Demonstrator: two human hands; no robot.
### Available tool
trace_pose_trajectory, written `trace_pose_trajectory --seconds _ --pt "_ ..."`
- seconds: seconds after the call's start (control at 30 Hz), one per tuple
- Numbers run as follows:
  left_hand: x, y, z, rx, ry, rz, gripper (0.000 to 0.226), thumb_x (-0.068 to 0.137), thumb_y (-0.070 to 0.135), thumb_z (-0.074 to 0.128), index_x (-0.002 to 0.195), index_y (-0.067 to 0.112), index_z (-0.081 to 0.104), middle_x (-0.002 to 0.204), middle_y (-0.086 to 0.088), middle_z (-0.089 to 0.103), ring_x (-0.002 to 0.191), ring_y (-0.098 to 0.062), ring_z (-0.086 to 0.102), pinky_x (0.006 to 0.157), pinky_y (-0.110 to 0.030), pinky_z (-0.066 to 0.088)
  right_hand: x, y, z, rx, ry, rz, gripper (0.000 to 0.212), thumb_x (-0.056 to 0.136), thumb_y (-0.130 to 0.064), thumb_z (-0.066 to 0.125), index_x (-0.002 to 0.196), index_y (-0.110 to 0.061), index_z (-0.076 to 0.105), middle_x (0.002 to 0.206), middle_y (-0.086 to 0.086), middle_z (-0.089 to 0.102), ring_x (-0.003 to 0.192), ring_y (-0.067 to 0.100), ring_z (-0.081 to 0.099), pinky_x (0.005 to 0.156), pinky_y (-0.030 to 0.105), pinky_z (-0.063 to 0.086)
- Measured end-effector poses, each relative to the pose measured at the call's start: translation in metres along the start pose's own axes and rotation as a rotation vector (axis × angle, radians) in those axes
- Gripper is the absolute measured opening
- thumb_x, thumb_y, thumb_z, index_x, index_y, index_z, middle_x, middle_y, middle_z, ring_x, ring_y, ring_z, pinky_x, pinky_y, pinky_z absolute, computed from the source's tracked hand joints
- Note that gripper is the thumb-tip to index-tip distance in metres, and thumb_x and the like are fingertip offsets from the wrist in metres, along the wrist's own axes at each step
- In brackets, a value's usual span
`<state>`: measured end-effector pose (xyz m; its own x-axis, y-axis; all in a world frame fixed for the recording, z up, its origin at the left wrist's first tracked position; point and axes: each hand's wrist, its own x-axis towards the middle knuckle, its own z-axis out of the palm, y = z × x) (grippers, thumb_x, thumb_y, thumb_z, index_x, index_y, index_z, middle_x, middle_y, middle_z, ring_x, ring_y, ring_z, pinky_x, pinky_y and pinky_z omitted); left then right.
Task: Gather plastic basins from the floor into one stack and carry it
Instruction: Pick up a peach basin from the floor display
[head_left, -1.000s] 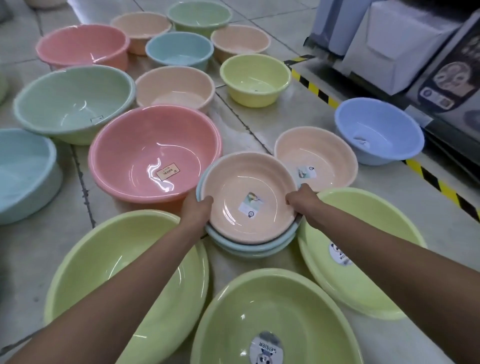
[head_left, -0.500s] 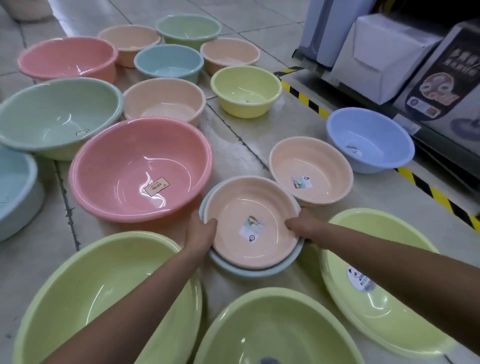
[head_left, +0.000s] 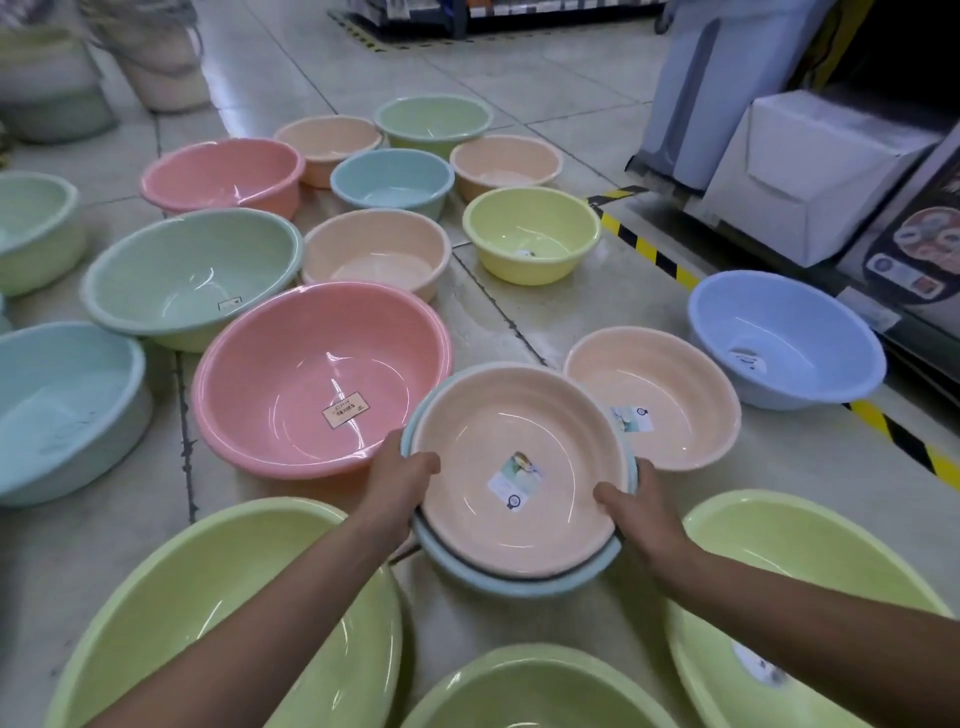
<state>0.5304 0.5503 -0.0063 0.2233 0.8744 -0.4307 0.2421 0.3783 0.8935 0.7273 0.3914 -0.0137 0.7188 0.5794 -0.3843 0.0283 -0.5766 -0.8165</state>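
A small stack of basins, peach on top with pale blue ones beneath, hangs tilted above the tiled floor. My left hand grips its left rim and my right hand grips its right rim. A peach basin sits just behind the stack to the right, and a big pink basin lies to its left. Three large green basins lie nearest me. Several more basins in pink, green, peach, blue and yellow spread across the floor behind.
A blue basin sits by the yellow-black floor tape at right. White boxes and shelving stand beyond the tape. Stacked basins and buckets stand at the far left.
Both hands have lifted the stack off the floor and drawn it toward me; it now tilts. My view has risen and shows more of the floor ahead.
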Motion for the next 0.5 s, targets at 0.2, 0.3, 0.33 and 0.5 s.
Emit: trace_pose_trajectory --seconds 0.2,0.3,0.33,0.5 --pt "0.011 0.067 0.042 -0.024 -0.011 0.122 0.036 0.076 -0.003 0.056 0.109 0.009 0.059 0.085 -0.007 0.062 0.072 -0.021 0.059 0.056 -0.026 0.045 0.037 -0.046 -0.041 0.252 0.18 -0.141 0.032 0.08 -0.009 0.065 0.11 -0.018 0.055 0.089 -0.004 0.062 0.08 0.019 0.06 0.073 0.032 0.047" --pt "0.029 0.093 0.087 -0.05 -0.078 0.138 0.042 0.072 -0.001 0.055 0.113 0.008 0.059 0.089 -0.011 0.063 0.076 -0.025 0.06 0.061 -0.029 0.052 0.068 -0.061 -0.074 0.366 0.214 -0.121 0.029 0.077 -0.011 0.064 0.104 -0.02 0.058 0.088 -0.002 0.065 0.077 0.017 0.061 0.07 0.031 0.049" --pt "0.034 0.099 0.102 -0.048 -0.096 0.129 0.047 0.067 0.002 0.056 0.114 0.008 0.059 0.092 -0.012 0.064 0.08 -0.027 0.061 0.064 -0.033 0.054 0.078 -0.063 -0.084 0.396 0.227 -0.107 0.028 0.075 -0.012 0.063 0.101 -0.019 0.059 0.087 -0.001 0.065 0.077 0.019 0.061 0.07 0.031 0.049" --pt "0.06 0.112 0.169 0.004 -0.141 0.088 0.04 0.07 0.0 0.055 0.109 0.007 0.059 0.085 -0.009 0.06 0.076 -0.026 0.058 0.06 -0.028 0.049 0.133 -0.061 -0.117 0.483 0.267 -0.014 0.02 0.071 -0.002 0.057 0.085 -0.016 0.054 0.083 0.006 0.057 0.076 0.025 0.053 0.064 0.03 0.043"
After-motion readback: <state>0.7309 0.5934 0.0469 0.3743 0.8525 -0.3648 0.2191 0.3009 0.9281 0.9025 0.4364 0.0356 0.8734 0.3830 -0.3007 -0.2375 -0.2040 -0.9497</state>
